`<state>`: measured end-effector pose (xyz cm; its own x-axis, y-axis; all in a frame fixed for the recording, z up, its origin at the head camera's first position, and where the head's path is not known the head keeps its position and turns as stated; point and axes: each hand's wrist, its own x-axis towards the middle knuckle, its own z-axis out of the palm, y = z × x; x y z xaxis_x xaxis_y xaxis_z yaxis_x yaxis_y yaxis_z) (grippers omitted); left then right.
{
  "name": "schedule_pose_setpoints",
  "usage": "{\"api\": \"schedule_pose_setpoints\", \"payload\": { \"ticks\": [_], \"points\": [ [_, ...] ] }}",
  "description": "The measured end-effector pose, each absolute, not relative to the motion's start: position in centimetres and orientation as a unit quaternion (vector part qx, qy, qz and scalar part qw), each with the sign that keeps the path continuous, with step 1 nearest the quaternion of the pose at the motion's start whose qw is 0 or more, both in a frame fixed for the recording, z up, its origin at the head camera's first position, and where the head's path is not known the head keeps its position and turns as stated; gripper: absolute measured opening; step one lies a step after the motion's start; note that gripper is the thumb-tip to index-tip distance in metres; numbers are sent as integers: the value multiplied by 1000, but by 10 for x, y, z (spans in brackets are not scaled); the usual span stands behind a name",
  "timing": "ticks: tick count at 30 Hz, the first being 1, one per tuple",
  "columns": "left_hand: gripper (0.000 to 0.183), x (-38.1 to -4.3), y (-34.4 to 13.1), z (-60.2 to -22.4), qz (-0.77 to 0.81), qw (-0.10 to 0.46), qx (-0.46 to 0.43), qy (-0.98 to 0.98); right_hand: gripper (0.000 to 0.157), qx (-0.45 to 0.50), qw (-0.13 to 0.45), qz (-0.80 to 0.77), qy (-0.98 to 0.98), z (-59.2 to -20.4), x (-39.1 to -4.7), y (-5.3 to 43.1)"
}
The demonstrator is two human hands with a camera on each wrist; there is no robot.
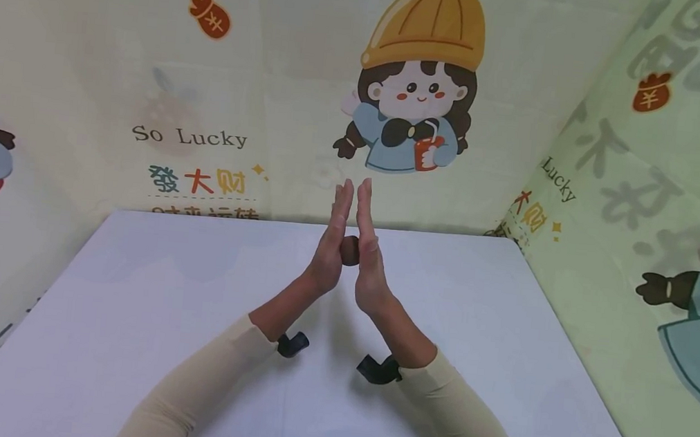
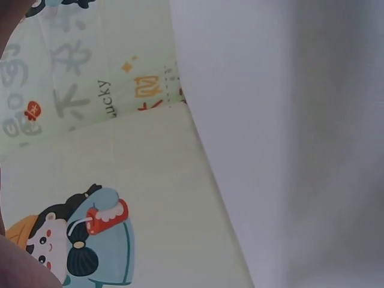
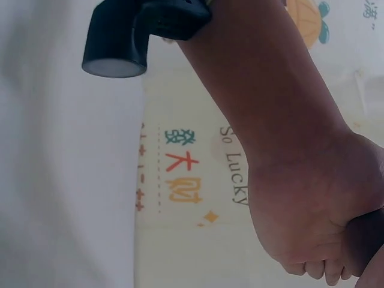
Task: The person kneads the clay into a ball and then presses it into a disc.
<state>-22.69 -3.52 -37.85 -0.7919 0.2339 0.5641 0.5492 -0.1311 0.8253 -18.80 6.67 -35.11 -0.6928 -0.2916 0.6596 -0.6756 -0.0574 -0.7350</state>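
Observation:
A small dark brown ball point(image 1: 350, 250) sits between the two palms, above the table. The left hand point(image 1: 330, 244) presses it from the left with straight fingers pointing up. From the other side the right hand point(image 1: 371, 262) presses it, its fingers also straight and upright. The fingertips of both hands come near each other without meeting. In the right wrist view the brown ball point(image 3: 365, 243) shows against the palm of the left hand point(image 3: 312, 210). Only blurred skin of a hand point(image 2: 24, 267) shows at the left edge of the left wrist view.
Below the hands lies a white table point(image 1: 194, 288). Behind it hangs a printed cloth backdrop point(image 1: 304, 103) with cartoon figures and lettering, continuing along both sides. Small black wrist cameras point(image 1: 379, 369) hang under both forearms.

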Motion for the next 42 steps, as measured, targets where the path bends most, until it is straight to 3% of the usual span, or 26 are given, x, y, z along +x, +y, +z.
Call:
{"api": "schedule_pose_setpoints", "payload": {
  "ticks": [6,21,28,36,42],
  "points": [
    [63,-221,-34,-380,-663,131,-323,-662,98,365,154,634,-664,-346,-192,69],
    [64,-202,-24,-387,-678,96,-341,-645,102,327,171,643,-671,-334,-205,80],
    [71,-190,-19,-375,-664,136,-385,-627,105,307,157,670,-658,-334,-212,88],
    [81,-186,-21,-357,-659,169,-401,-613,107,290,85,704,-643,-346,-212,87],
    [78,-189,-28,-346,-663,182,-387,-615,105,311,90,702,-634,-351,-211,78]
  ]
}}
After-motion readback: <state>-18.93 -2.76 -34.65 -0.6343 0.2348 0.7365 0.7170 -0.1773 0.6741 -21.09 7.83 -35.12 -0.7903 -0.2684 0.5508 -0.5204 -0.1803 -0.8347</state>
